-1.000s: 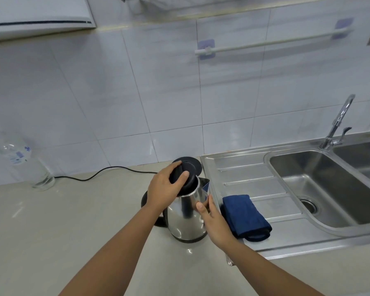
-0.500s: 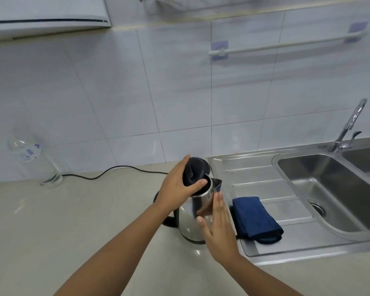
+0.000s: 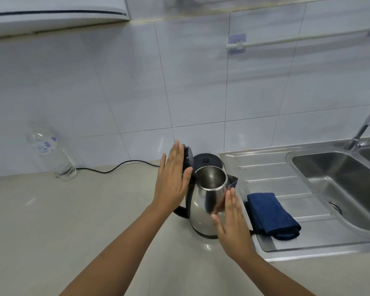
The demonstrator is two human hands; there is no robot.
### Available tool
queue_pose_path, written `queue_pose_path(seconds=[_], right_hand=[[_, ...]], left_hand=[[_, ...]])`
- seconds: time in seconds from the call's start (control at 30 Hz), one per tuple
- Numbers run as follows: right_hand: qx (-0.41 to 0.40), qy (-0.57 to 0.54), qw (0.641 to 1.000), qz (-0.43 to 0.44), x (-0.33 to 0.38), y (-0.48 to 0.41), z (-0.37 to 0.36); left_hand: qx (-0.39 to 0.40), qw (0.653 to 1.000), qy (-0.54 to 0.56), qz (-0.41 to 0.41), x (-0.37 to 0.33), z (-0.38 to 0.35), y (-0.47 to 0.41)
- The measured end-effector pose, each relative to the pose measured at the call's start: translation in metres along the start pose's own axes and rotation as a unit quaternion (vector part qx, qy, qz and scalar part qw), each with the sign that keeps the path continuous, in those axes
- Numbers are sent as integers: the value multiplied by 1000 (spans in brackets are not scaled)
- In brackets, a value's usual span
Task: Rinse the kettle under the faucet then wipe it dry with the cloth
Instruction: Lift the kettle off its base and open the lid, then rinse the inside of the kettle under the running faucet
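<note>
A shiny steel kettle (image 3: 205, 201) stands upright on the beige counter, its mouth uncovered. Its black hinged lid (image 3: 188, 158) is flipped up at the left. My left hand (image 3: 173, 180) is flat with fingers straight, its palm against the raised lid. My right hand (image 3: 231, 221) is also flat, fingers together, resting against the kettle's right side. A folded dark blue cloth (image 3: 270, 214) lies on the steel drainboard just right of the kettle. The faucet (image 3: 366, 124) rises at the far right behind the sink basin.
The kettle's round black base (image 3: 207, 160) sits behind it, with a black cord (image 3: 115, 168) running left along the wall. A clear plastic bottle (image 3: 51, 154) stands at the back left. The steel sink (image 3: 340, 180) with its drain fills the right side.
The lid, gripped by my left hand earlier, has swung fully up. My left hand has flattened against it. The view has shifted left, and the right hand stays flat at the kettle's side.
</note>
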State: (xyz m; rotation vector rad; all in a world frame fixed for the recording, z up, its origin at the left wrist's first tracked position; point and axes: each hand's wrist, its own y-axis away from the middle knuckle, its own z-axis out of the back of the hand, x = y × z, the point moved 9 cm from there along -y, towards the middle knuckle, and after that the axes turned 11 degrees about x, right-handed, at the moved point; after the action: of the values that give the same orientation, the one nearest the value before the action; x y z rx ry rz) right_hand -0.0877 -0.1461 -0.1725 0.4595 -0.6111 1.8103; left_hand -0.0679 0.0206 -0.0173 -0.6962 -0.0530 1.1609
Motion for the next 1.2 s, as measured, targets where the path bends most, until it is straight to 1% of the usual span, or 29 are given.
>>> queue_pose_path(seconds=[0.07, 0.17, 0.3, 0.4, 0.53, 0.6, 0.7, 0.73, 0.87, 0.93, 1.0, 1.07, 1.13, 1.2], right_hand=[[-6, 0, 1000, 7, -1, -2, 2], [-3, 13, 1000, 16, -3, -5, 3], [2, 18, 1000, 18, -7, -9, 4], [10, 18, 1000, 16, -9, -12, 4], [20, 18, 1000, 11, -11, -11, 3], [23, 20, 1000, 5, -11, -11, 3], [25, 24, 999, 5, -12, -11, 2], [25, 25, 999, 5, -13, -11, 2], [19, 13, 1000, 10, -13, -10, 2], [12, -8, 1000, 7, -13, -9, 2], [13, -43, 999, 1, -12, -8, 2], [15, -90, 996, -4, -10, -9, 2], [14, -183, 982, -32, -11, -11, 2], [5, -283, 956, -80, -18, -12, -1]], left_hand=[[-20, 999, 16, 21, 10, 1, 5], [-46, 994, 70, 66, 26, -1, 18], [-75, 979, 143, 124, 40, -12, 36], [-91, 967, 169, 167, 48, -20, 46], [-100, 960, 190, 178, 49, -22, 49], [-96, 955, 209, 188, 52, -27, 52], [-68, 948, 225, 213, 63, -42, 61], [-55, 949, 226, 211, 66, -45, 62], [-3, 952, 261, 161, 74, -56, 58], [19, 948, 259, 182, 82, -63, 58], [47, 933, 272, 231, 94, -74, 62], [67, 920, 284, 261, 102, -86, 63], [71, 910, 301, 276, 106, -90, 61], [69, 900, 320, 287, 108, -95, 58]])
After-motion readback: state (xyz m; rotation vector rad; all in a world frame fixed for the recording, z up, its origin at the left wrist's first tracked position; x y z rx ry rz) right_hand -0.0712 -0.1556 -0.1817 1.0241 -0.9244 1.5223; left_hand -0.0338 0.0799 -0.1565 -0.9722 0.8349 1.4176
